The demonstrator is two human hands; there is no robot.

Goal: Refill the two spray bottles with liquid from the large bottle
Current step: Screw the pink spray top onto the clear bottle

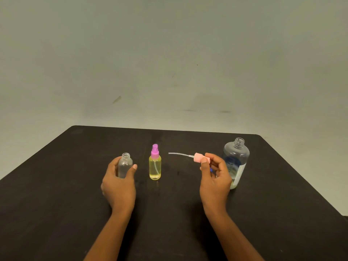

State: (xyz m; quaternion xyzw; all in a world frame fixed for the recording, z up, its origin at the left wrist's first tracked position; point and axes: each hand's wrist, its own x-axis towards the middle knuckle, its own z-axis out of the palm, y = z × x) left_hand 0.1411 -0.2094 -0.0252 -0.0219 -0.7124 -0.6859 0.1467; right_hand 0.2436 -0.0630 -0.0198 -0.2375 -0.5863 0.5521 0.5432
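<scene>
Head camera, looking down: a person's 2 bare hands work over a dark table (pixel 75 185) that carries 3 bottles, 2 small and 1 large.

The left hand (pixel 118 183) curls round the clear spray bottle (pixel 125 165), thumb on its right side and fingers behind. The bottle stands upright at the left of the row with its threaded neck uncovered.

The right hand (pixel 214 181) pinches 1 pink spray head (pixel 199 158) between thumb and fingertips, lifted clear of the table. Its thin dip tube (pixel 180 154) points left toward the middle bottle.

That middle bottle, the yellow spray bottle (pixel 155 169), stands upright between the hands, filled nearly to the shoulder and closed by a magenta pump (pixel 155 150). Neither hand touches it.

The large bottle (pixel 237 157) stands uncapped at the right, just behind the right hand, which covers its lower left side. A little pale liquid shows near its base.

A small blue object (pixel 211 169) peeks out beneath the right fingers, possibly a cap, though too hidden to identify. A plain grey wall (pixel 169 53) rises behind the table.
</scene>
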